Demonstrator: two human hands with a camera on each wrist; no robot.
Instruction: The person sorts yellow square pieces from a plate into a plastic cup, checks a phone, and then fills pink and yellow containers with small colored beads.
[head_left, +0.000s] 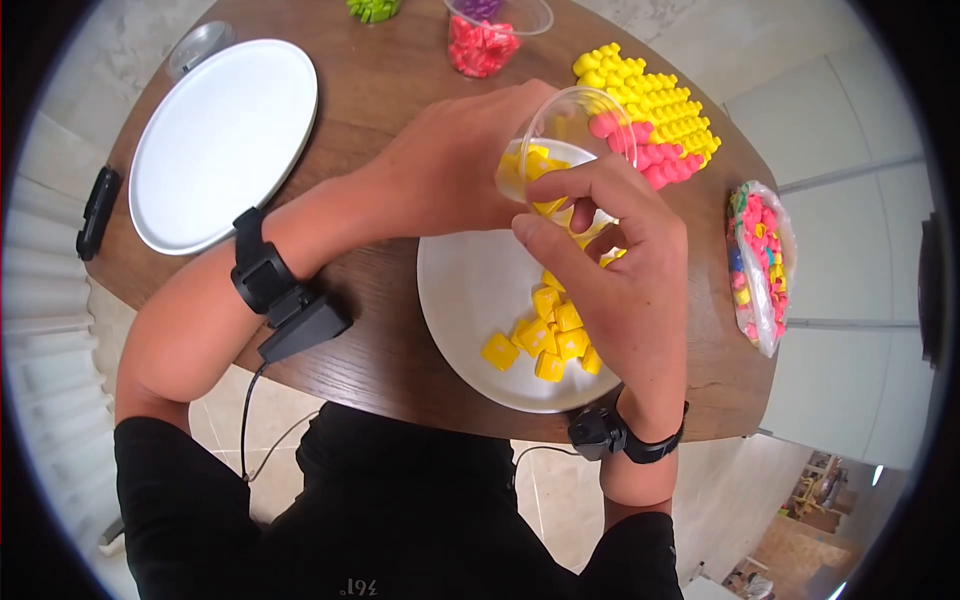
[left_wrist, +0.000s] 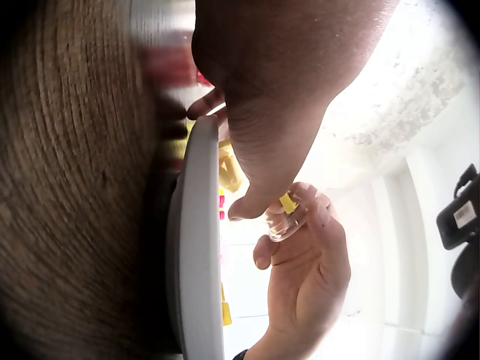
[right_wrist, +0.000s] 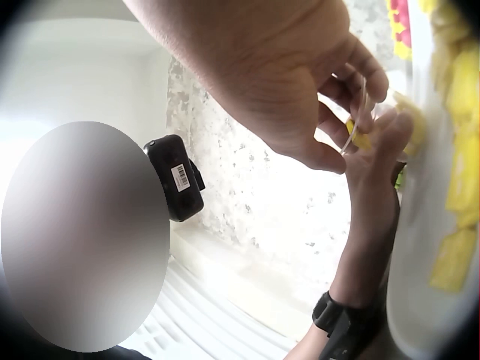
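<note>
Clear cup (head_left: pixel 580 120): held up over the near white plate (head_left: pixel 455 320), toward its far side, between the two hands. Yellow pieces (head_left: pixel 541 165) show at or through its wall; whether all are inside cannot be told. Its lean is also unclear.

Right hand (head_left: pixel 635 275): narrow, thumb and fingers pinching the cup near the rim. Left hand (head_left: pixel 470 150): at the cup's far side, thumb close to it; fingers largely hidden, so cannot tell whether it grips.

Yellow cubes (head_left: pixel 540 335): loose heap on the near plate, a few toward its right rim.

Risks (judged):
- Thin cup wall; a hard pinch could flex it and make it slip or spill.
- A tip past the plate rim would send pieces onto the wood.
- Low knuckles or right wrist camera (head_left: pixel 597 432) could brush the heap or nudge the plate.
- Cable (head_left: pixel 246 420) from the left wrist camera (head_left: pixel 305 325) hangs past the edge; could snag on a wide swing.

Edges, room: near plate lies close to the front edge of the table (head_left: pixel 380 330); little margin there. Beyond the hands, yellow and pink pieces (head_left: pixel 650 110) and a cup of red pieces (head_left: pixel 482 48) limit reach. Bag of mixed pieces (head_left: pixel 762 265) lies by the right edge. Widest gap: wood between the near plate and far-left plate (head_left: pixel 225 145), partly under the left forearm.
</note>
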